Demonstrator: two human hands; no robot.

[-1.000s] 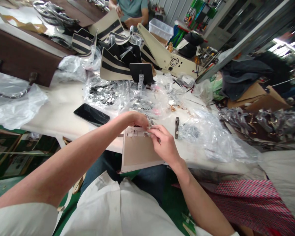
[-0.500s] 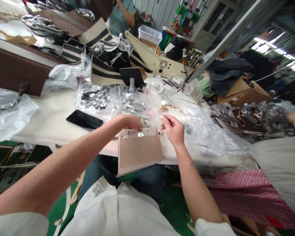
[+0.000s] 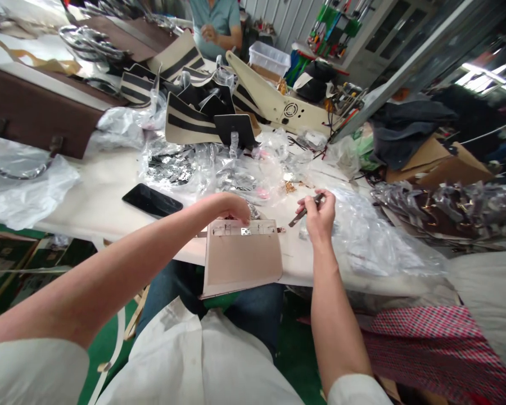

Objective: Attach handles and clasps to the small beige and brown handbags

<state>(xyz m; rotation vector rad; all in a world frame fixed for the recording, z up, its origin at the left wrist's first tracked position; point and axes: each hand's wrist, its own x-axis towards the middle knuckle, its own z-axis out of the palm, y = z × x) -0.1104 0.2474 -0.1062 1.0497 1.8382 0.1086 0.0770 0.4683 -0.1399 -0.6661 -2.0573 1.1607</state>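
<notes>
My left hand point(image 3: 235, 207) pins the tan flap point(image 3: 242, 256) at the tabletop point(image 3: 105, 197) edge, half overhanging my lap, right hand point(image 3: 320, 216) pinching a small dark tool point(image 3: 306, 209); risk: flap slips off if my left hand eases, misaligning the metal clasp point(image 3: 245, 230).

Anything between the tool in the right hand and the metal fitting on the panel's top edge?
Nothing visible. The tool in the right hand sits right of the fitting, bare table between. The left hand holds the panel from the far-left side.
</notes>
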